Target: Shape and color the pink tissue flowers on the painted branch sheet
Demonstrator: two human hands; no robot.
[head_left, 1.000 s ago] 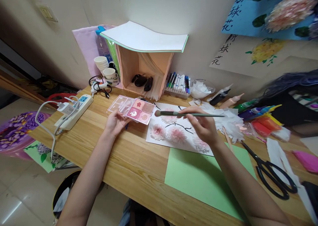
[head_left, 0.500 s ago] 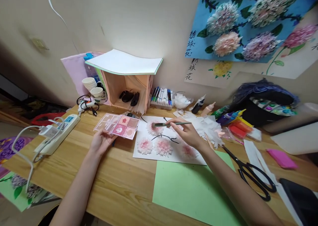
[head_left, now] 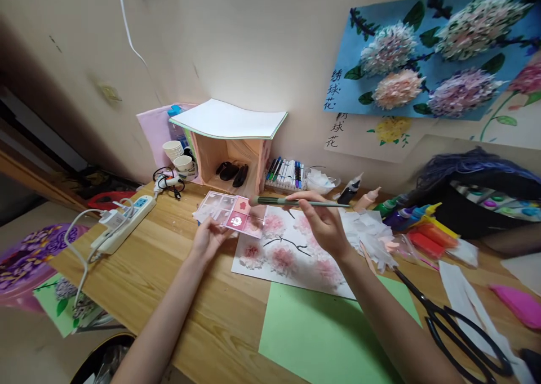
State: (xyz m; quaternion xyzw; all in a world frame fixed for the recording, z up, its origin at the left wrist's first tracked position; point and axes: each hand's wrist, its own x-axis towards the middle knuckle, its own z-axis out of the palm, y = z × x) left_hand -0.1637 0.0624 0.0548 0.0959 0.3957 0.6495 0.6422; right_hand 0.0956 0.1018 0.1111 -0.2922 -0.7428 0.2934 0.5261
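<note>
Item: blush palette (head_left: 231, 214), pink pans in a clear case, raised just above the wooden table (head_left: 169, 271) at centre. Left hand (head_left: 208, 240) closed on its near edge, at 6 o'clock of the case.
Item: brush (head_left: 298, 202), long green handle, lying level; bristle tip over the palette's right pans, whether touching cannot be told. Right hand (head_left: 323, 223) pinched on the handle, well apart from the left.
Item: white sheet (head_left: 291, 254) bearing pink tissue flowers, under the right hand.
Item: green paper (head_left: 329, 333), at 6 o'clock of the sheet.
Item: scissors (head_left: 460, 330), at 4 o'clock.
Item: marker set (head_left: 285, 173), at 12 o'clock, against the wall.
Item: power strip (head_left: 122, 226), at 9 o'clock.
</note>
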